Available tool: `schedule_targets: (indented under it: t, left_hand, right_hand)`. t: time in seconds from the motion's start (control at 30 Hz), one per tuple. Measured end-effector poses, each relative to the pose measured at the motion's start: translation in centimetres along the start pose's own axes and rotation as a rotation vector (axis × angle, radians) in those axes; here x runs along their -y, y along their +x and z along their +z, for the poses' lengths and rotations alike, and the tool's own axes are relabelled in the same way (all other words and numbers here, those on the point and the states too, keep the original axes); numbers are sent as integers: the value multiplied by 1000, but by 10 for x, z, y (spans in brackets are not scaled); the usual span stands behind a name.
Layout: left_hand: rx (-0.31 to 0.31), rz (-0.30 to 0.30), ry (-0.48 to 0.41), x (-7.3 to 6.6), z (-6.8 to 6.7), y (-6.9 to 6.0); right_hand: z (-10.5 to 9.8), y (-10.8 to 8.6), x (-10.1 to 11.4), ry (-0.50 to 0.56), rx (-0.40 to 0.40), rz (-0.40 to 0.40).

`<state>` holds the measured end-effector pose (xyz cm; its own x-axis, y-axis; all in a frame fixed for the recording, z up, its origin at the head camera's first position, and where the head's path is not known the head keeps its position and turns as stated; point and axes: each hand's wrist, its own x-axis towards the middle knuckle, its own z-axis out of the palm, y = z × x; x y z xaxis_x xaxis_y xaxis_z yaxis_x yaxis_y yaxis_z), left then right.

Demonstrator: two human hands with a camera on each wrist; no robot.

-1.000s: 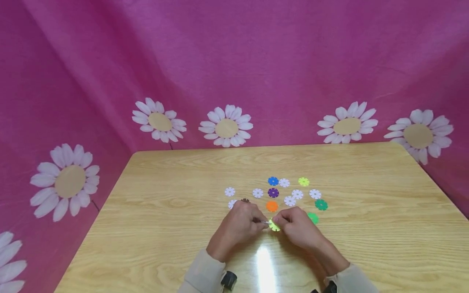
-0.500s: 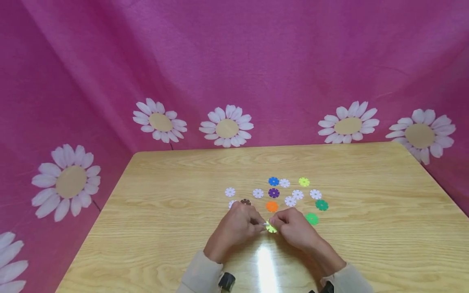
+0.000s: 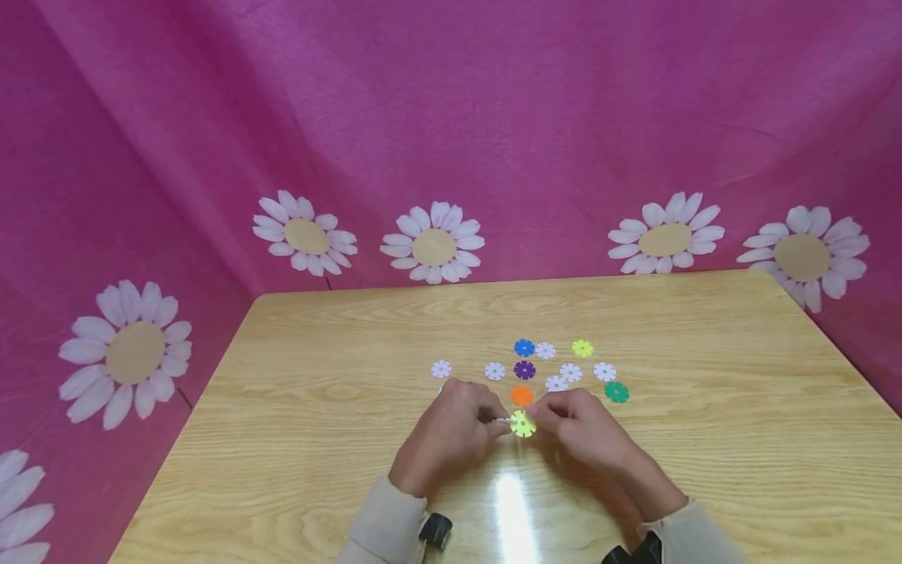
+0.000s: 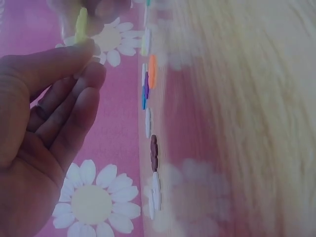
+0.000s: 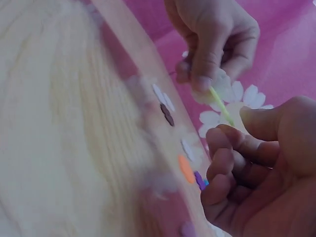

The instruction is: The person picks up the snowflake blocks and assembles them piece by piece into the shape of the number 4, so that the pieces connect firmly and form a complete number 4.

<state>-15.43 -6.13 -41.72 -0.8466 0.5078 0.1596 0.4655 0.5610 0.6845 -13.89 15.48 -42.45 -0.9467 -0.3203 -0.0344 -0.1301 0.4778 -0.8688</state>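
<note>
In the head view my left hand (image 3: 454, 423) pinches a whitish notched disc (image 3: 503, 421) seen nearly edge-on. A yellow-green notched disc (image 3: 523, 424) is joined to it, off the table, its face toward the head camera. My right hand (image 3: 588, 427) is at the yellow-green disc's right edge. The right wrist view shows that disc (image 5: 222, 106) edge-on, the whitish disc (image 5: 217, 89) under my left thumb, and my right thumb and forefinger (image 5: 236, 123) slightly apart at the yellow-green disc's near end.
Loose discs lie flat beyond my hands: blue (image 3: 524, 348), purple (image 3: 524, 370), orange (image 3: 522, 396), dark green (image 3: 616, 392), yellow (image 3: 582, 348) and several white ones (image 3: 495, 371). A brown disc (image 4: 154, 153) shows in the left wrist view. A pink flowered cloth (image 3: 535, 157) hangs behind the table (image 3: 317, 462).
The joined discs have risen slightly, and the yellow-green one shows more of its face. My right fingers cover less of it. My hands now hide the light green and brown discs in the head view.
</note>
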Motion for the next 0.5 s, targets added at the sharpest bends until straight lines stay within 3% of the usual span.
schedule_targets:
  t: [0.5]
  left_hand:
    - [50,-52,38,3,0,4]
  right_hand:
    - [-22,-7,-9,-98,-3,-24]
